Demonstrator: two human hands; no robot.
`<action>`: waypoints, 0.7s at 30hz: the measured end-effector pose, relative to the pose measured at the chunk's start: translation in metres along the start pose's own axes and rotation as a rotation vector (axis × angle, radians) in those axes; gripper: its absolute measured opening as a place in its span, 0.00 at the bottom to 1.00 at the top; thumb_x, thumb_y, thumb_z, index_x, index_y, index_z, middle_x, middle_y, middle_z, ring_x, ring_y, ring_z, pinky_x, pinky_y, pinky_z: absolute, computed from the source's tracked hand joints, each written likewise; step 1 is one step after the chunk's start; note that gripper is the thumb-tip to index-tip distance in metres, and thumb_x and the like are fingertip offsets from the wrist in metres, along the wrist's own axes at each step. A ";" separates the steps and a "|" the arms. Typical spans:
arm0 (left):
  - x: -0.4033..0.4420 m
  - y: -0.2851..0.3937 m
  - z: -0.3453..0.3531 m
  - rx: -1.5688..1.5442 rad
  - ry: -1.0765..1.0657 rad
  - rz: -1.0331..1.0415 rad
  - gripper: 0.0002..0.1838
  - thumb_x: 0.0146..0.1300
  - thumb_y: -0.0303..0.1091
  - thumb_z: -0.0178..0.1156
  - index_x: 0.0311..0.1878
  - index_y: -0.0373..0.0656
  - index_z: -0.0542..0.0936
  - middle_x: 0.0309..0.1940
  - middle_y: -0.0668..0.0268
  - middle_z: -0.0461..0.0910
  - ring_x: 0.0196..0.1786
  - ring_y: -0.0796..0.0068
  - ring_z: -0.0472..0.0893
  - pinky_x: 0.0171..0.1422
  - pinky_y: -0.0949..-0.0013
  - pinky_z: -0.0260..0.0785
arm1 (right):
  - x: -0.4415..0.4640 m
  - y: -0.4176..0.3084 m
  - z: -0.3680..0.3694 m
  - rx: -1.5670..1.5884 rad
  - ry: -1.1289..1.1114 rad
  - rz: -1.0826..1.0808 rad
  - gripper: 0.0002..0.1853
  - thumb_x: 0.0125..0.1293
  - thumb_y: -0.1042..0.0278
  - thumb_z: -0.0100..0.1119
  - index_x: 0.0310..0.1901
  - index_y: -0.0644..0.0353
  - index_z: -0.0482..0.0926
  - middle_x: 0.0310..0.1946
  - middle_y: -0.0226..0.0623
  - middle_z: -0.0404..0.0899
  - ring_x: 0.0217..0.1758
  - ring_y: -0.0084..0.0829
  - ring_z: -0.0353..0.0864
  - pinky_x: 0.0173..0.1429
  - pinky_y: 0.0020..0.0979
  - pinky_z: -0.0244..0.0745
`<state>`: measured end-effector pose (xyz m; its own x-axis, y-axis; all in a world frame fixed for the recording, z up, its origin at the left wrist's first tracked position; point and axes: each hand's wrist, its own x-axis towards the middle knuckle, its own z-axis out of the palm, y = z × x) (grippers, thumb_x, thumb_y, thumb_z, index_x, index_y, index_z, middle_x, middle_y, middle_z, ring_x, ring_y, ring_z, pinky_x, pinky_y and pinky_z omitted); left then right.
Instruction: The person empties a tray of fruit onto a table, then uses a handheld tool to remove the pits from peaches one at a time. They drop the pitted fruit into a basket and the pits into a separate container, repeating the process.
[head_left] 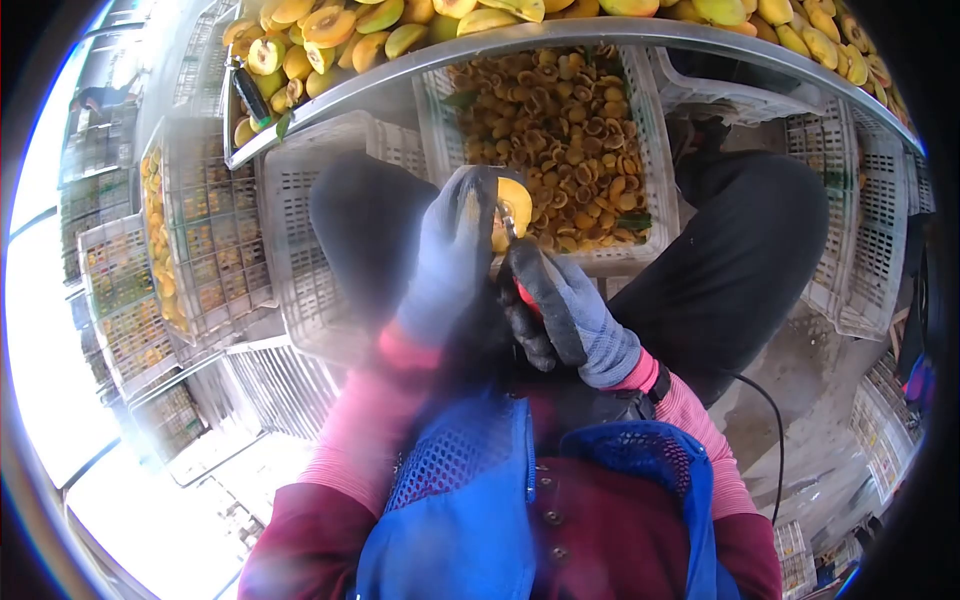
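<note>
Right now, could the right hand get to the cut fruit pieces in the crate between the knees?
Probably yes: the cut fruit pieces lie just beyond the right hand in an open crate, and nothing seems to block the way, but it is holding a partly red tool.

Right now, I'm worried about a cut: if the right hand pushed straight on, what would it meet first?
Probably the cut yellow fruit held in the left hand; the tool in the right hand points at it, though depth is unclear.
</note>
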<state>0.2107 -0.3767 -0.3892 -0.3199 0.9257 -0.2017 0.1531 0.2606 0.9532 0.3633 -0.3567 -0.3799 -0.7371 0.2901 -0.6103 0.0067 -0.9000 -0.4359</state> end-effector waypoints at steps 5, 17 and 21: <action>0.001 0.011 0.014 -0.025 0.082 0.169 0.14 0.71 0.36 0.47 0.47 0.36 0.76 0.34 0.64 0.79 0.37 0.77 0.76 0.44 0.75 0.69 | 0.014 0.016 -0.019 0.680 -0.611 0.186 0.27 0.71 0.37 0.37 0.36 0.54 0.72 0.14 0.24 0.60 0.09 0.19 0.55 0.11 0.23 0.53; -0.002 0.008 0.027 -0.309 0.159 -0.171 0.24 0.69 0.54 0.50 0.45 0.38 0.78 0.36 0.65 0.79 0.38 0.78 0.77 0.42 0.72 0.70 | 0.027 0.029 -0.018 1.157 -0.969 0.142 0.26 0.73 0.41 0.36 0.43 0.61 0.70 0.15 0.25 0.65 0.10 0.15 0.65 0.08 0.19 0.61; -0.007 -0.011 -0.016 -0.635 -0.033 -0.195 0.21 0.68 0.52 0.52 0.49 0.43 0.74 0.38 0.65 0.79 0.39 0.75 0.79 0.39 0.71 0.73 | 0.028 0.019 -0.028 1.109 -1.087 0.022 0.26 0.73 0.41 0.35 0.44 0.60 0.69 0.15 0.24 0.63 0.11 0.15 0.64 0.10 0.20 0.63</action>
<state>0.1966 -0.3902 -0.3952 -0.2557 0.8885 -0.3810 -0.4889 0.2211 0.8438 0.3622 -0.3564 -0.4234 -0.8653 0.3485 0.3603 -0.1001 -0.8245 0.5569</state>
